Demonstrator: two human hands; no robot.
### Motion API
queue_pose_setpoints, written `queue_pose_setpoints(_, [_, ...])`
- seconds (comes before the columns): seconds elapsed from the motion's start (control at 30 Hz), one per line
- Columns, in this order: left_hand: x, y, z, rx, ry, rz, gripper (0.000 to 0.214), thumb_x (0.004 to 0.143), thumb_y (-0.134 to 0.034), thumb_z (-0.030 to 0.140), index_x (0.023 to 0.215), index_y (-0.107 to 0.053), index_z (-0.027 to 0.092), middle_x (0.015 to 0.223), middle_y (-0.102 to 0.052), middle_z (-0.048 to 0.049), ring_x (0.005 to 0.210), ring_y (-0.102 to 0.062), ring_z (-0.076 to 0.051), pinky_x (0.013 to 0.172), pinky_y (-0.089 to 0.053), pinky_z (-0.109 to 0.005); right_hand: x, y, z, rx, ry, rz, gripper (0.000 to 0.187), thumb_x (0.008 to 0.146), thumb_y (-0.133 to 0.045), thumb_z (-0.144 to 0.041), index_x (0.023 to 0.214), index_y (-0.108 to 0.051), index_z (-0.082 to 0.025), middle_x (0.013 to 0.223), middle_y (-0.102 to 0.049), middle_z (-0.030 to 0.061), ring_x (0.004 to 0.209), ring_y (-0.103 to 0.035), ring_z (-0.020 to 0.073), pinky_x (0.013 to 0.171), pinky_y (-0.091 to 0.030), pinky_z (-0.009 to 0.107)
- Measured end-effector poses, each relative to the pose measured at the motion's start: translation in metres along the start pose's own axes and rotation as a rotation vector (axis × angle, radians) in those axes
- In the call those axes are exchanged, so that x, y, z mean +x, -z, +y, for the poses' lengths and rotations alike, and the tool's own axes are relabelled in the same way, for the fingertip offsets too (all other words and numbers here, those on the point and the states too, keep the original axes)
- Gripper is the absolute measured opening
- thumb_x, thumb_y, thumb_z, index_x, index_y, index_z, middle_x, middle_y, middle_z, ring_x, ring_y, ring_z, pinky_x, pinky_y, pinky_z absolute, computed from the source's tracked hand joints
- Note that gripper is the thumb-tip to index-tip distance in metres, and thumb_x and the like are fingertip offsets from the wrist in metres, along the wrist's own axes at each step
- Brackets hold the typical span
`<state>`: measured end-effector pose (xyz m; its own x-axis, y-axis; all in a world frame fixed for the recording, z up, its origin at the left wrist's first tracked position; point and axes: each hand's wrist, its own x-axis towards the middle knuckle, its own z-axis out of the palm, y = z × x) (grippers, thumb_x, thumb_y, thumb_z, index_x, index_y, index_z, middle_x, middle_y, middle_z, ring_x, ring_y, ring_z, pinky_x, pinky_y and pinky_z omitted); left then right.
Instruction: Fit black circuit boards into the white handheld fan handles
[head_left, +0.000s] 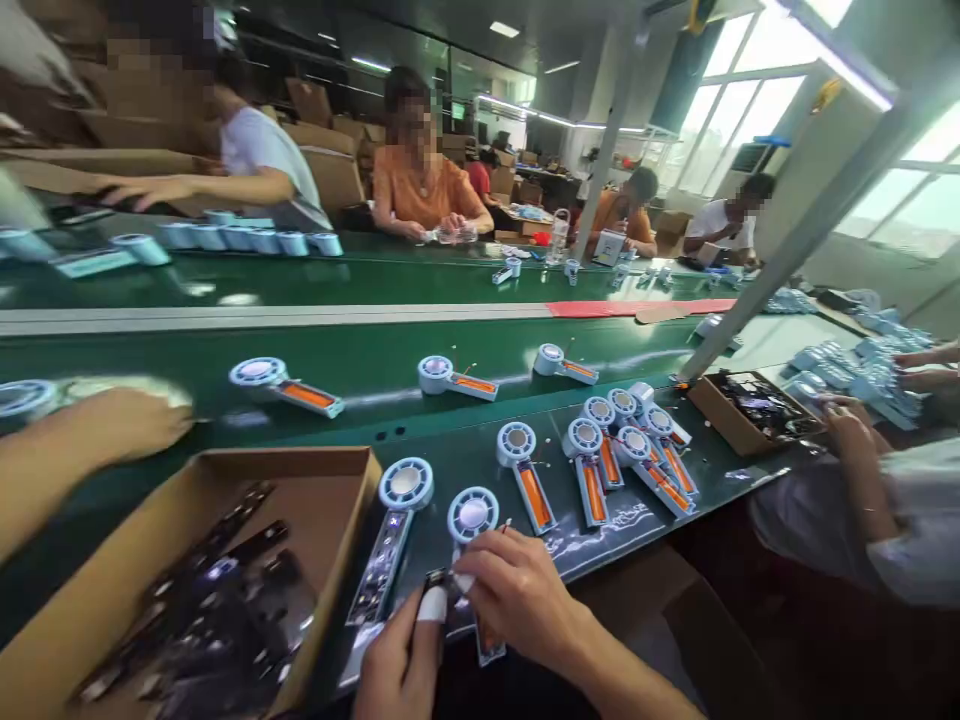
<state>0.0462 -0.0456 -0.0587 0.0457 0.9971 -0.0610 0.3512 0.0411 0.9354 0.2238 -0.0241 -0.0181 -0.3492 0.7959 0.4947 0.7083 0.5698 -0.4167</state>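
At the front edge of the bench, my left hand (405, 650) is closed round a narrow dark strip-shaped part, its end (435, 577) poking out beside a white-covered fingertip. Just right of it, my right hand (521, 590) has its fingers pinched together; what they hold is hidden. Partly under my right hand lies a light-blue handheld fan body (473, 513), its lower handle showing orange below my fingers. To the left is another fan (406, 484) whose handle is filled with a dark board. One more fan (517, 443) with an orange handle inside lies right of my hands.
A cardboard box (360, 500) of dark strip parts stands at left. Several fans (634, 445) cluster at right, near a smaller box (709, 410). More fans lie on the green belt (375, 345). Co-workers' hands (127, 425) reach in at left and right; a slanted post (787, 220) rises at right.
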Motion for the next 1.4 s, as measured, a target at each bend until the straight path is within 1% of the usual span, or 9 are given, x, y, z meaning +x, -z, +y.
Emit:
queue_pose_setpoints(0.13, [0.002, -0.009, 0.028, -0.015, -0.011, 0.077, 0.044, 0.088, -0.05, 0.058, 0.068, -0.066, 0.022, 0.049, -0.058, 0.001, 0.051, -0.058, -0.02, 0.054, -0.053, -0.029, 0.003, 0.004, -0.001, 0.037, 0.01, 0.013, 0.02, 0.096, -0.047, -0.01, 0.097, -0.064, -0.021, 0.091, -0.072, 0.0038, 0.077, -0.065, 0.0168, 0.073, -0.048, 0.028])
queue_pose_setpoints(0.23, [0.001, -0.01, 0.033, 0.034, -0.05, 0.033, 0.041, 0.092, -0.045, 0.049, 0.061, -0.056, 0.024, 0.049, -0.056, 0.001, 0.054, -0.062, -0.021, 0.056, -0.053, -0.028, 0.003, 0.005, -0.004, -0.013, 0.03, 0.002, 0.02, 0.096, -0.046, -0.009, 0.096, -0.063, -0.021, 0.088, -0.071, 0.0031, 0.075, -0.063, 0.0171, 0.072, -0.047, 0.029])
queue_pose_setpoints(0.43, [0.0, -0.009, 0.023, 0.276, -0.298, 0.065, 0.031, 0.096, -0.035, 0.029, 0.084, -0.063, 0.022, 0.071, -0.073, -0.0077, 0.064, -0.073, -0.025, 0.056, -0.055, -0.031, 0.002, 0.005, -0.016, -0.259, 0.042, -0.087, 0.019, 0.098, -0.048, -0.009, 0.088, -0.059, -0.021, 0.084, -0.066, 0.0054, 0.07, -0.058, 0.0191, 0.062, -0.044, 0.029])
queue_pose_setpoints(0.57, [-0.001, -0.009, 0.007, 0.421, -0.396, 0.027, 0.03, 0.098, -0.034, 0.022, 0.102, -0.064, 0.021, 0.084, -0.076, -0.01, 0.075, -0.077, -0.026, 0.062, -0.058, -0.032, 0.002, 0.002, -0.019, -0.296, 0.018, -0.122, 0.019, 0.096, -0.049, -0.008, 0.085, -0.058, -0.021, 0.08, -0.064, 0.0047, 0.068, -0.058, 0.0195, 0.062, -0.045, 0.029])
queue_pose_setpoints(0.7, [0.001, -0.002, 0.002, 0.416, -0.394, -0.019, 0.032, 0.099, -0.035, 0.022, 0.11, -0.065, 0.019, 0.09, -0.078, -0.0115, 0.08, -0.078, -0.027, 0.066, -0.06, -0.033, 0.006, 0.007, -0.011, -0.146, 0.02, -0.169, 0.018, 0.095, -0.051, -0.007, 0.09, -0.063, -0.02, 0.086, -0.068, 0.005, 0.075, -0.063, 0.0186, 0.069, -0.049, 0.027])
queue_pose_setpoints(0.9, [0.01, 0.013, 0.02, 0.29, -0.397, -0.142, 0.03, 0.097, -0.038, 0.022, 0.101, -0.068, 0.024, 0.088, -0.078, -0.0084, 0.076, -0.075, -0.024, 0.065, -0.057, -0.029, 0.016, 0.024, 0.007, 0.234, -0.101, -0.254, 0.022, 0.097, -0.054, -0.012, 0.112, -0.068, -0.021, 0.092, -0.072, 0.0034, 0.081, -0.068, 0.0159, 0.074, -0.051, 0.023])
queue_pose_setpoints(1.03, [0.013, 0.016, 0.035, 0.25, -0.371, -0.226, 0.03, 0.096, -0.036, 0.02, 0.09, -0.065, 0.026, 0.08, -0.074, -0.0045, 0.073, -0.073, -0.022, 0.064, -0.053, -0.027, 0.018, 0.026, 0.016, 0.271, 0.021, -0.311, 0.022, 0.099, -0.053, -0.014, 0.109, -0.071, -0.02, 0.096, -0.073, 0.0061, 0.086, -0.068, 0.0177, 0.08, -0.052, 0.026])
queue_pose_setpoints(1.23, [0.016, 0.012, 0.038, 0.224, -0.356, -0.204, 0.032, 0.097, -0.037, 0.029, 0.081, -0.064, 0.025, 0.077, -0.073, -0.005, 0.069, -0.071, -0.022, 0.062, -0.055, -0.029, 0.016, 0.025, 0.011, 0.215, -0.008, -0.229, 0.021, 0.097, -0.053, -0.013, 0.107, -0.07, -0.021, 0.099, -0.073, 0.0064, 0.093, -0.068, 0.0183, 0.086, -0.054, 0.03])
queue_pose_setpoints(1.4, [0.01, 0.007, 0.017, 0.275, -0.292, 0.036, 0.037, 0.094, -0.04, 0.035, 0.103, -0.072, 0.019, 0.105, -0.078, -0.0143, 0.099, -0.075, -0.03, 0.085, -0.062, -0.041, 0.003, 0.042, 0.005, 0.321, -0.221, 0.048, 0.034, 0.093, -0.057, -0.015, 0.125, -0.064, -0.023, 0.125, -0.066, 0.0105, 0.093, -0.069, 0.0171, 0.079, -0.059, 0.028])
